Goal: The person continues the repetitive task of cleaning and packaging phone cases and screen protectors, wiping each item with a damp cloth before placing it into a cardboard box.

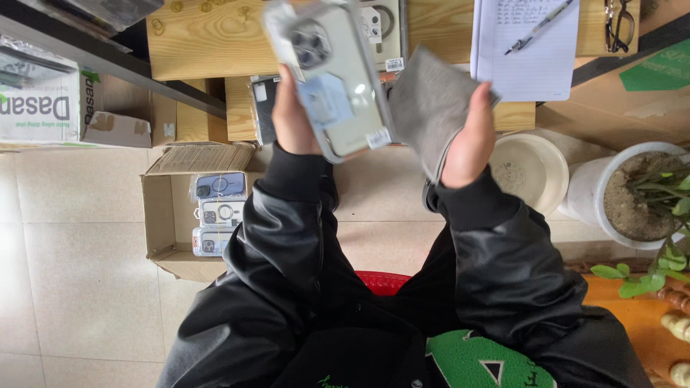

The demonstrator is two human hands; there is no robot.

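Seen from a head-worn camera looking straight down, a person in a glossy black jacket holds two things up over a pale tiled floor. The left hand [293, 115] is closed around a phone case in clear plastic packaging [332, 75], pale grey-green with a dark camera cut-out near its top and small white stickers on the wrapper. The case is tilted, its upper end leaning left, and it blurs a little. The right hand [471, 140] grips a grey rectangular cloth [431, 108] by its lower right edge, thumb and fingers pinched shut on it. The cloth's left edge sits just beside the packaged case, and whether they touch cannot be told.

Behind both hands stands a light wooden desk [208, 43]. At its right end lies a white lined notepad [528, 50] with a pen [539, 27] across it, and a pair of dark-rimmed glasses [619, 25] rests just beside the pad. On the floor at left sits an open brown cardboard box [169, 215] holding a stack of packaged phone cases [219, 212]. At right, a round cream bowl [530, 171] sits near a white plant pot [632, 197] filled with soil and green leaves. A red stool seat [384, 282] shows between the person's arms.
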